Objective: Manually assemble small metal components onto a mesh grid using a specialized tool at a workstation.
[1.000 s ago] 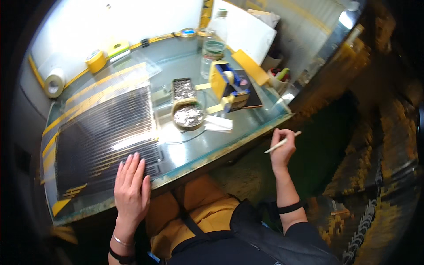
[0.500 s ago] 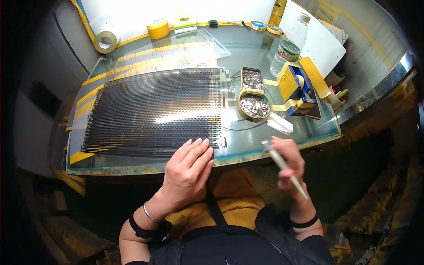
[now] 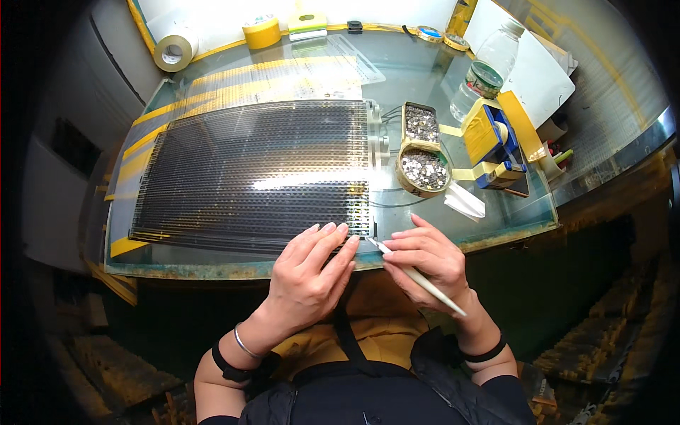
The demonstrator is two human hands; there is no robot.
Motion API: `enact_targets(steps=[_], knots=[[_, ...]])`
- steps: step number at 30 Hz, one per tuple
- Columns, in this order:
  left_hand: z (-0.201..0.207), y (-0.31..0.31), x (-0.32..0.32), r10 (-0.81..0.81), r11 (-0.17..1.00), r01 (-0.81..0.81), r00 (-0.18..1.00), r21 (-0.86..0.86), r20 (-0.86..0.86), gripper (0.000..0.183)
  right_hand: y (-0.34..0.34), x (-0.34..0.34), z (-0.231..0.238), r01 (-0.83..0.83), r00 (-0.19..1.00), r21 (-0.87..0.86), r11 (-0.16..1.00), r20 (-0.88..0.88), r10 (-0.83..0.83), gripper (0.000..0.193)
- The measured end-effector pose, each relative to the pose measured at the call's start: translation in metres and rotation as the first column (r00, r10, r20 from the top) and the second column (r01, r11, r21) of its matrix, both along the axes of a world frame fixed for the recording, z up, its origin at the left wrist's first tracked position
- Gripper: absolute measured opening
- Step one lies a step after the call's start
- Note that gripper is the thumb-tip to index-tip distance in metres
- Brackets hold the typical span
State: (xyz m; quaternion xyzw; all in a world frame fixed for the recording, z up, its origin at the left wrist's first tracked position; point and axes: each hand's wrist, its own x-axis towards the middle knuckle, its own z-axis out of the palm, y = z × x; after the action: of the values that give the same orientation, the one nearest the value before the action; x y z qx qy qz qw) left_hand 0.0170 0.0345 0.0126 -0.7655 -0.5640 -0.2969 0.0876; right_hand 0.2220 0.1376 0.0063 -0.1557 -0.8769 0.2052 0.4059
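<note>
A dark striped panel [image 3: 248, 177] lies flat on the left and middle of the desk [image 3: 397, 81], its near side running close to the front edge. The left hand [image 3: 308, 273] grips nothing: its fingers are straight and close together, the tips resting at the panel's near right corner. The right hand [image 3: 428, 262] pinches a slim white stick [image 3: 425, 283] like a pen, its tip at that same corner; whether it touches the panel cannot be told.

The desk has a glossy, see-through greenish top with a worn, stained front edge, and a strong glare falls across the panel. Clear sheets with yellow strips [image 3: 212, 88] show past the panel's far and left sides. To its right stand a square tin [image 3: 421, 124] and a round tin [image 3: 425, 170], touching, both full of small shiny bits. Near the right edge are folded white paper [image 3: 465, 202], a yellow-and-blue tape dispenser [image 3: 489, 138] and a clear bottle [image 3: 496, 53]. Tape rolls [image 3: 262, 33] line the back edge, against a bright white board [image 3: 205, 14]. A grey wall [image 3: 57, 191] stands left; the floor is dark.
</note>
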Motion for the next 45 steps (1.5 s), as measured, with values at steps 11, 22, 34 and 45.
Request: enact_targets(steps=[11,22,34,45], knots=[[-0.002,0.002,0.005,0.008,1.0,-0.008,0.999,0.002,-0.035,0.034,-0.005,-0.004,0.004,0.039,0.996,-0.128,0.991,-0.079,-0.05,0.019],[0.0,0.003,0.005,0.002,1.0,-0.002,0.999,-0.002,-0.036,0.034,-0.005,-0.005,0.0,0.05,0.995,-0.116,0.992,-0.075,-0.059,0.018],[0.006,0.018,0.006,-0.087,0.996,0.086,0.981,0.011,0.172,0.026,-0.011,-0.013,-0.01,0.097,0.99,0.006,0.995,-0.1,-0.096,0.019],[0.007,0.02,0.005,-0.07,0.998,0.067,0.984,0.021,0.166,0.024,-0.016,-0.019,-0.012,0.179,0.976,0.039,0.983,-0.131,-0.172,0.018]])
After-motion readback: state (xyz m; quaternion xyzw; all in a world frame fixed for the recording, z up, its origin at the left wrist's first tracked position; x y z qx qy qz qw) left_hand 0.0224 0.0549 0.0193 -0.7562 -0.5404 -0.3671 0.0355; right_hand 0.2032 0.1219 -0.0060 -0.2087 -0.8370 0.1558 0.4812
